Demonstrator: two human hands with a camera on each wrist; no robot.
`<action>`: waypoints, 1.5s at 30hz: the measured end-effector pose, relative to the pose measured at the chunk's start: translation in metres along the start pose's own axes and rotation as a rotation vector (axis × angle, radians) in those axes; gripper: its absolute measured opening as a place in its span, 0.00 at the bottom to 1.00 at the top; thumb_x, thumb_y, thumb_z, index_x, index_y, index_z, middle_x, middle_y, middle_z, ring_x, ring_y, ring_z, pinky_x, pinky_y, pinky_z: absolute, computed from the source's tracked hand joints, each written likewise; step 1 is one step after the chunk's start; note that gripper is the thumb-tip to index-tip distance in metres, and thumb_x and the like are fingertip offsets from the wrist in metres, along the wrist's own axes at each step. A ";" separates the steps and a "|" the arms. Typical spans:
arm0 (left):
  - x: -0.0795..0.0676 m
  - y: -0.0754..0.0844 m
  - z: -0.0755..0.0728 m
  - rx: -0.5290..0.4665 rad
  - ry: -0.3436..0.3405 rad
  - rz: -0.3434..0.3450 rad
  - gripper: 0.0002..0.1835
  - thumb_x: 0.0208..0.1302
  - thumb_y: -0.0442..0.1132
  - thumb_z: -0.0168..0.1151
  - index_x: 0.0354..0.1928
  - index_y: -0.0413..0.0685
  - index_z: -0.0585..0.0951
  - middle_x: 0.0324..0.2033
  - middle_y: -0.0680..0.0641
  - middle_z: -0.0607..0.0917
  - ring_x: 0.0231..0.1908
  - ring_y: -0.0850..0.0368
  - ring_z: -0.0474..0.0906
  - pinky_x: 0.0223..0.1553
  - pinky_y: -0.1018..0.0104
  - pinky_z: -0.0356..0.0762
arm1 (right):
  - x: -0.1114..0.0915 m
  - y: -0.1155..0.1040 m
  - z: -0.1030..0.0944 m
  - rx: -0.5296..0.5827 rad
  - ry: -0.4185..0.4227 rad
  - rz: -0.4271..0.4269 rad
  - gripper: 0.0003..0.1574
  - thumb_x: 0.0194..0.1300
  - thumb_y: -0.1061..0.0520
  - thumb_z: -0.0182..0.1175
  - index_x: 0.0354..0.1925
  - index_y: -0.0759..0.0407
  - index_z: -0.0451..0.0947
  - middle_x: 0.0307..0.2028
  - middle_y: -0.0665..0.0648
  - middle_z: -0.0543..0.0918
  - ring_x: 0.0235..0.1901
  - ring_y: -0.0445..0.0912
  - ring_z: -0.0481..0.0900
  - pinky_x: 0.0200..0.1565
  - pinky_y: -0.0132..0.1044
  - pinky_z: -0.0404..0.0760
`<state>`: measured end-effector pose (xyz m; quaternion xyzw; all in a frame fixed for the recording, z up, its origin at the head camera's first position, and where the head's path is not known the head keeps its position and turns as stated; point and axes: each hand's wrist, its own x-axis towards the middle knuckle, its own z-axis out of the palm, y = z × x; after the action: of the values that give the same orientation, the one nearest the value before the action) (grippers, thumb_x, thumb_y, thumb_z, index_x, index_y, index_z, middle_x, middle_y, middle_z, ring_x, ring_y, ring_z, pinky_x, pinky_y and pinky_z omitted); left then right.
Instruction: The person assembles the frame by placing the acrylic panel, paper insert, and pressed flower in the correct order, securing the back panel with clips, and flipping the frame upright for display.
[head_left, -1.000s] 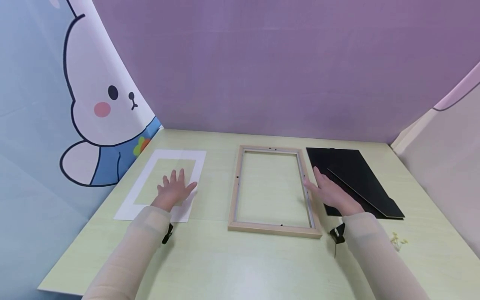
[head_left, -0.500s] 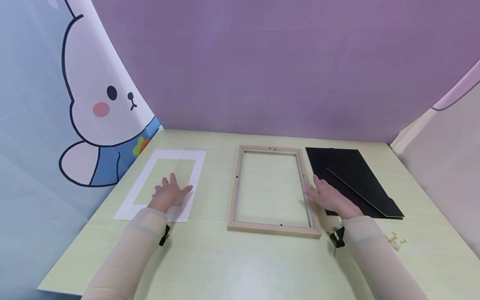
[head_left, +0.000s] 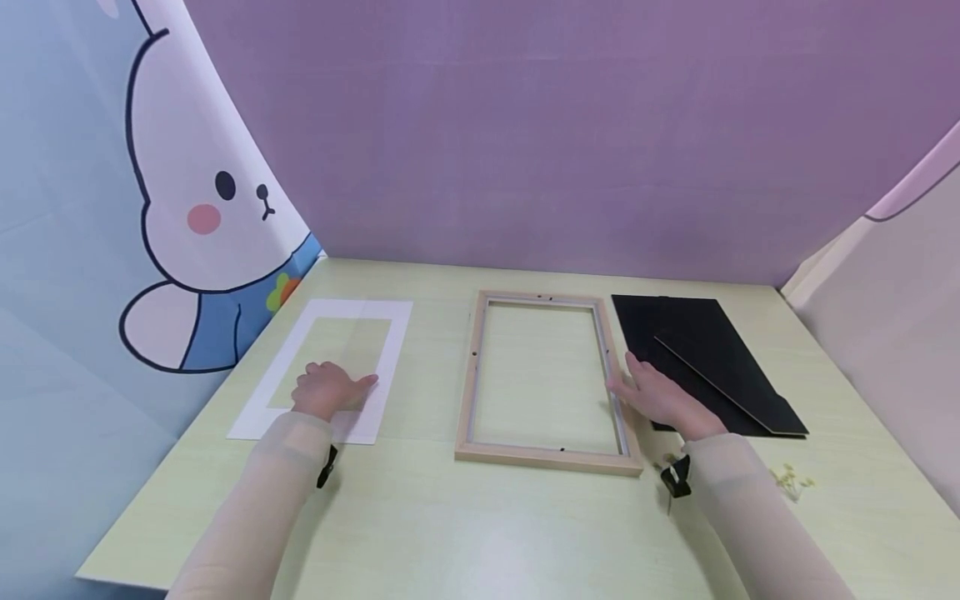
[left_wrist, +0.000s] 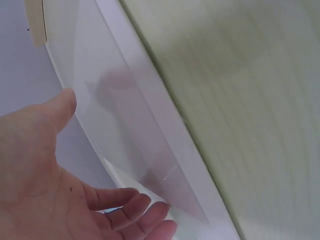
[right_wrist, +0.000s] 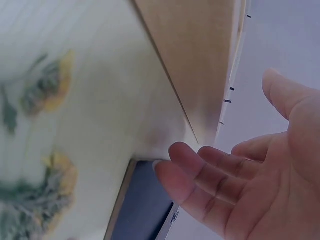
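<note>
My left hand (head_left: 326, 390) is over the near part of a white picture mat (head_left: 387, 358), thumb out to the right and fingers loosely bent. In the left wrist view the left hand (left_wrist: 75, 170) holds nothing, and a glossy clear surface at the mat (left_wrist: 185, 145) mirrors it. My right hand (head_left: 660, 396) is at the right side of a light wooden picture frame (head_left: 547, 461), fingers relaxed and pointing away from me. The right wrist view shows no object in the right hand (right_wrist: 230, 185), with the wooden frame (right_wrist: 195, 65) beyond the fingertips.
A black frame backing board (head_left: 667, 312) with a slanted stand leg (head_left: 731, 383) lies right of the frame. Small yellow dried flowers (head_left: 791, 482) lie near my right forearm. A purple cloth wall (head_left: 562, 150) rises behind the table, with a rabbit-printed curtain (head_left: 202, 150) on the left.
My left hand has drawn slightly back toward me and left, and its spread fingers have bent. The right hand dropped very slightly. The mat, frame and board stay in place.
</note>
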<state>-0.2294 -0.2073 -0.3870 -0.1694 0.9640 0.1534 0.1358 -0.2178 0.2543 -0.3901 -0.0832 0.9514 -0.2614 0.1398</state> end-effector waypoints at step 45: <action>0.025 -0.067 -0.026 -0.598 -0.439 0.202 0.27 0.68 0.34 0.48 0.65 0.28 0.56 0.37 0.41 0.77 0.30 0.54 0.79 0.36 0.64 0.78 | -0.004 0.002 0.005 0.005 0.010 -0.046 0.48 0.70 0.40 0.43 0.69 0.73 0.38 0.65 0.77 0.47 0.64 0.67 0.44 0.60 0.60 0.47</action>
<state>-0.2328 -0.2831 -0.3878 -0.0687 0.8365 0.4732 0.2676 -0.2129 0.2544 -0.3945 -0.1035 0.9493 -0.2674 0.1290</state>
